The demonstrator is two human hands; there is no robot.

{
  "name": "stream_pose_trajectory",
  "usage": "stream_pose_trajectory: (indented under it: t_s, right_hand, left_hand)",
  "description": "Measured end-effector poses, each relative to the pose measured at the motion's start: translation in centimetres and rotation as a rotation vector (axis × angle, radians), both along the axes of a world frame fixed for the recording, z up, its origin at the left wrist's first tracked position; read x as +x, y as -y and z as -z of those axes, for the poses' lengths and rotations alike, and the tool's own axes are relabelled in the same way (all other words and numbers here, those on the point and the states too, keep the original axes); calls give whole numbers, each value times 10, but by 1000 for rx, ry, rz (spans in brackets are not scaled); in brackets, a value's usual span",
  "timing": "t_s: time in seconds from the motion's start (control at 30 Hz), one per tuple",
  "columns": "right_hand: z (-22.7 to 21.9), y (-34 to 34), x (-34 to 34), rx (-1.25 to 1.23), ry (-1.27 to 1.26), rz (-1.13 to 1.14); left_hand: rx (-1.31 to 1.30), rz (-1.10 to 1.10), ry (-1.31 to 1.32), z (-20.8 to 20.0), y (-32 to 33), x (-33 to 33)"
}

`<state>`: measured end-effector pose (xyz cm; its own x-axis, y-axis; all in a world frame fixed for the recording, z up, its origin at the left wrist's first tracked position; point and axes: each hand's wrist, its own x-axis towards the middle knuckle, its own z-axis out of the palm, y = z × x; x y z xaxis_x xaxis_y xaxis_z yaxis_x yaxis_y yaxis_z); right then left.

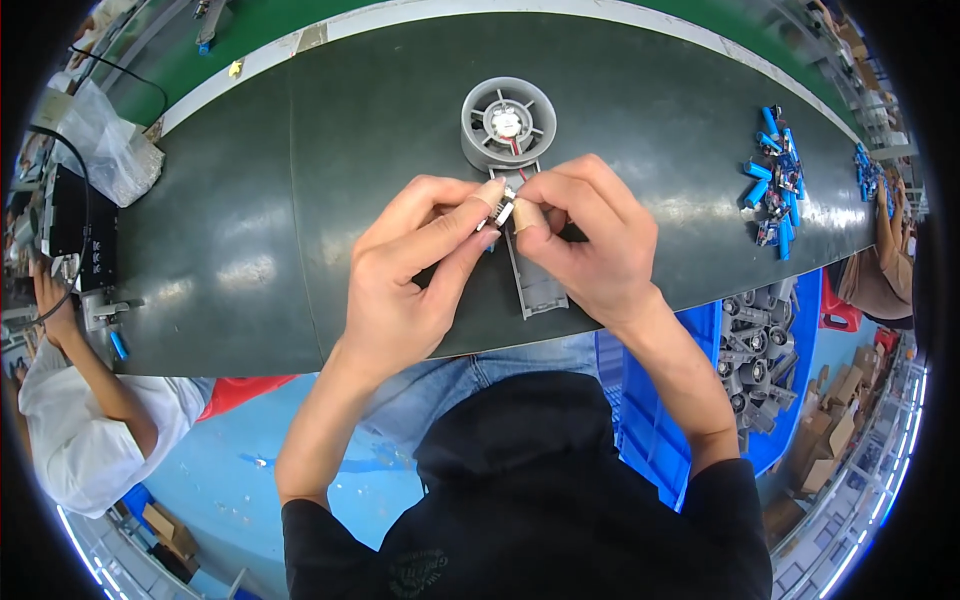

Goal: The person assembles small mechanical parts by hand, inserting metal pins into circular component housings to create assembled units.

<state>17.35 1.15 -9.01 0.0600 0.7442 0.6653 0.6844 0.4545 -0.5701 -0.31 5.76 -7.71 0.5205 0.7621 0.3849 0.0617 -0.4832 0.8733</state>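
A grey plastic fan housing (468, 140) with a round spoked duct lies on the dark green table, its open handle shell (540, 288) pointing toward me. Over the handle, my left hand (405, 265) pinches a small circuit board (503, 213) with white parts between thumb and fingers. A bit of blue shows beneath those fingertips. My right hand (592, 235) is closed at the board's upper right, thumb and index finger pressed together. Thin red wires (523, 174) run from the duct toward these fingertips. What exactly the right fingers grip is hidden.
Blue cylindrical cells with boards (775, 185) are heaped on the right of the table. Below them, a blue crate (708, 335) holds several grey housings. Left are a plastic bag (105, 145), a black box-shaped device (68, 225) and a co-worker's arm (105, 385). Another person is far right.
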Motion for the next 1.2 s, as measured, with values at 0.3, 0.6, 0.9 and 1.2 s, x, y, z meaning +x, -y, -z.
stream_pose_trajectory:
  t_s: [0.3, 0.6, 0.9, 1.2]
  right_hand:
    - [0, 0, 1, 48, -45, -14]
    - [1, 0, 0, 69, 80, 18]
    - [1, 3, 0, 91, 96, 21]
    - [0, 5, -1, 84, 42, 19]
  left_hand:
    - [-119, 21, 64, 1, 1, 0]
    - [-85, 17, 18, -1, 1, 1]
    - [-75, 63, -36, -4, -3, -3]
    - [-31, 84, -21, -2, -2, -2]
